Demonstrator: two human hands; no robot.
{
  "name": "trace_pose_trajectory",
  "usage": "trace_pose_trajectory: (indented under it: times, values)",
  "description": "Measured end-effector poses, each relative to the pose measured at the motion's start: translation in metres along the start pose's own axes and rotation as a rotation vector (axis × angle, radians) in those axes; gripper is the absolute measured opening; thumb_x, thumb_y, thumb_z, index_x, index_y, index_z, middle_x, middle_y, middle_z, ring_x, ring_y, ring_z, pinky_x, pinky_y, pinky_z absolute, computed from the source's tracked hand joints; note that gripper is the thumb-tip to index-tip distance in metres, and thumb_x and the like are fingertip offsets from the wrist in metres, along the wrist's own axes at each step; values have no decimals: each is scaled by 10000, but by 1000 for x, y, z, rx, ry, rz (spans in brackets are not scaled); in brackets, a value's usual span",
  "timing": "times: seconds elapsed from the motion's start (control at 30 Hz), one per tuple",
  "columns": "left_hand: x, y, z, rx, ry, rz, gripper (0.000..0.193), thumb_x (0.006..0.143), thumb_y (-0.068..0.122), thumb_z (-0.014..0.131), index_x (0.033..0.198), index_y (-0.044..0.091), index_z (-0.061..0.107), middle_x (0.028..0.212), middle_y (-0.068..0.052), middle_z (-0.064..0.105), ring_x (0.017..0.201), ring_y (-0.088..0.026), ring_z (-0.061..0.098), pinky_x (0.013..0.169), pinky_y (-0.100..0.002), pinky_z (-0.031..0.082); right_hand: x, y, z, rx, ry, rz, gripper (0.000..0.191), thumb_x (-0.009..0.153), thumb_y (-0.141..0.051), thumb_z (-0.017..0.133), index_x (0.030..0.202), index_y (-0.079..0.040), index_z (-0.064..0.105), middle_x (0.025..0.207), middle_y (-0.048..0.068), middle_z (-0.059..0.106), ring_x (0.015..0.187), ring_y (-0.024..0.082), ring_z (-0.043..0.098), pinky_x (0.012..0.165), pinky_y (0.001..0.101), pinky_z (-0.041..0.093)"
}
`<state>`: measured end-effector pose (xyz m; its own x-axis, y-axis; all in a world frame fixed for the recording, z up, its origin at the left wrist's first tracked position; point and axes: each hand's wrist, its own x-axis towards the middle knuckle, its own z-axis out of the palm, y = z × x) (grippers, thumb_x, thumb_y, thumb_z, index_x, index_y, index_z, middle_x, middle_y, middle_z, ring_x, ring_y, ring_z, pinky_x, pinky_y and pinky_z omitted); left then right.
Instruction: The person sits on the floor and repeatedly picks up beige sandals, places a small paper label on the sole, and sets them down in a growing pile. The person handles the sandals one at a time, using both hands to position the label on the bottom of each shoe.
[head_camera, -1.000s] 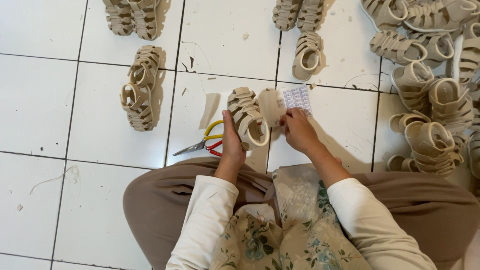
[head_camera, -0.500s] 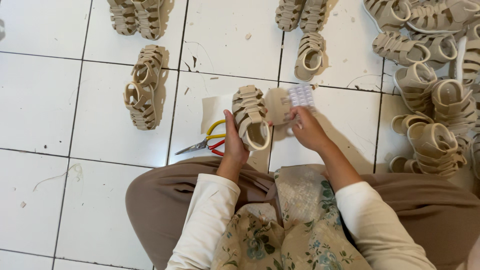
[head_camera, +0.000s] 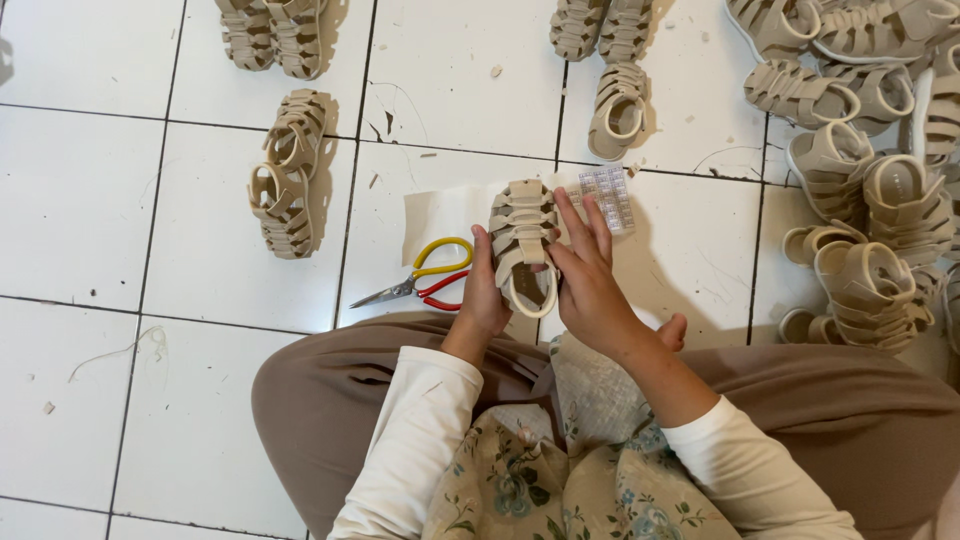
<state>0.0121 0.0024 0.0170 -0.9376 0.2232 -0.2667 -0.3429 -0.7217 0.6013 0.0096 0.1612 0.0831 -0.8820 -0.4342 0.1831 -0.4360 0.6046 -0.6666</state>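
At the centre of the frame I see my left hand (head_camera: 484, 298) clamped on the side of a beige strappy sandal (head_camera: 522, 240), steadying it upright so my right hand (head_camera: 590, 285) can work; its fingers lie extended over the straps, pinching nothing that I can make out. Scissors (head_camera: 425, 282) lie just left, a sheet of small clear pieces (head_camera: 610, 196) just beyond the fingertips. The sandal's sole stays hidden.

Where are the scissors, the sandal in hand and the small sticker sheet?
scissors (head_camera: 420, 283): head view, on the pivot by the handles.
sandal (head_camera: 520, 225): head view, on its upper straps.
sticker sheet (head_camera: 612, 192): head view, on its middle.
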Motion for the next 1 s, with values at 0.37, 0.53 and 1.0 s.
trace_pose_trajectory:
  times: [0.37, 0.53, 1.0]
  values:
    - [-2, 4, 7, -1, 22, -52, 788, 1076, 615, 154, 1458, 18, 499, 1356, -187, 644, 1236, -277, 633, 1062, -405, 516, 0, -1, 0, -173, -21, -2, 349, 810, 172, 537, 1134, 75, 623, 1721, 161, 101, 1576, 464, 35, 1262, 571, 176]
    - [-1, -1, 3, -21, 21, -50, 789, 1079, 618, 160, 1449, 16, 511, 1359, -173, 645, 1239, -264, 630, 1067, -400, 512, 1, -1, -2, -159, -13, -24, 347, 819, 165, 546, 1140, 64, 632, 1722, 149, 113, 1579, 461, 50, 1261, 569, 196]
    - [0, -3, -1, -179, 24, -106, 846, 1031, 697, 165, 1415, 42, 538, 1276, -159, 676, 1041, -247, 698, 846, -384, 594, 0, 39, 6, 126, -67, -2, 452, 778, 173, 527, 998, -125, 786, 1736, 74, 196, 1624, 408, 31, 1304, 530, 133]
